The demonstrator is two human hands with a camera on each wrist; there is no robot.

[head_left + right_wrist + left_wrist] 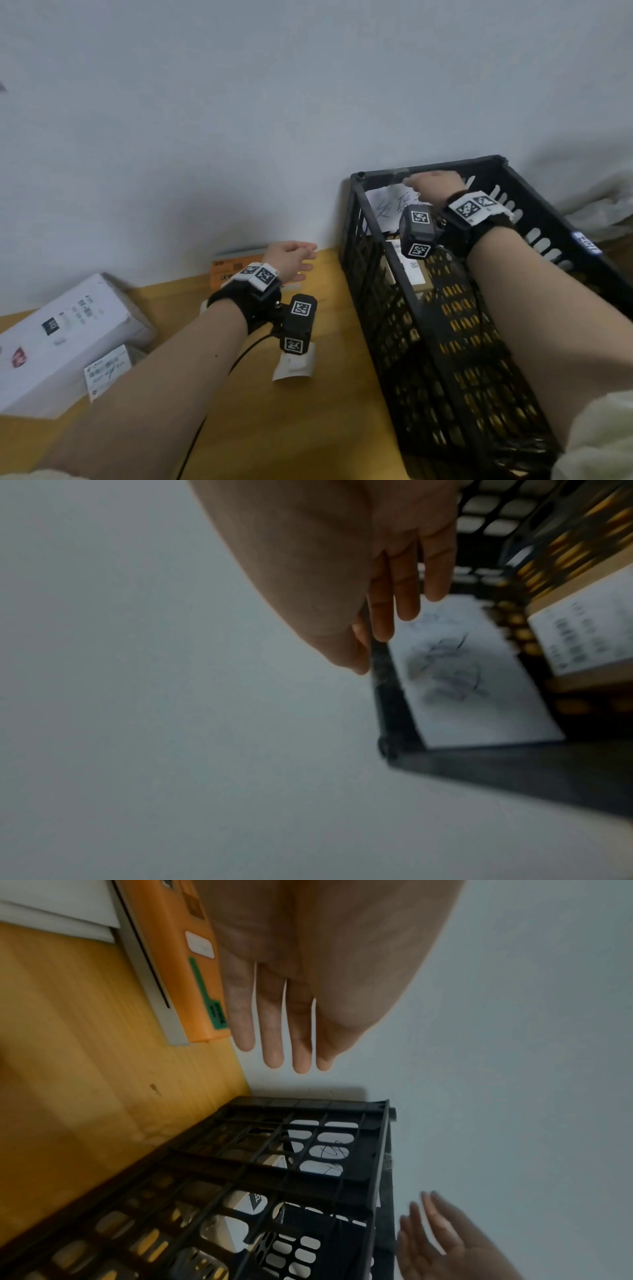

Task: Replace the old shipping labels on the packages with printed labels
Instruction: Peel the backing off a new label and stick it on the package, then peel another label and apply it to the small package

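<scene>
A black slatted crate (376,308) stands on the right of the wooden table (239,428). Inside it lie a brown package with a printed label (411,270) and a white sheet with handwriting (383,209). My right hand (428,186) is at the crate's far rim (394,704), its fingers (407,599) straight on the inner side and the thumb on the wall side. My left hand (294,257) hovers open and empty above the table, left of the crate. A white box (61,335) with a label (106,373) lies at the left. A loose white label (294,366) lies on the table.
An orange flat box (229,270) on a grey one lies against the pale wall, just beyond my left hand (284,1015). The crate (274,1150) stands tight against the wall. White wrapping lies right of the crate. Bare wood shows between the white box and the crate.
</scene>
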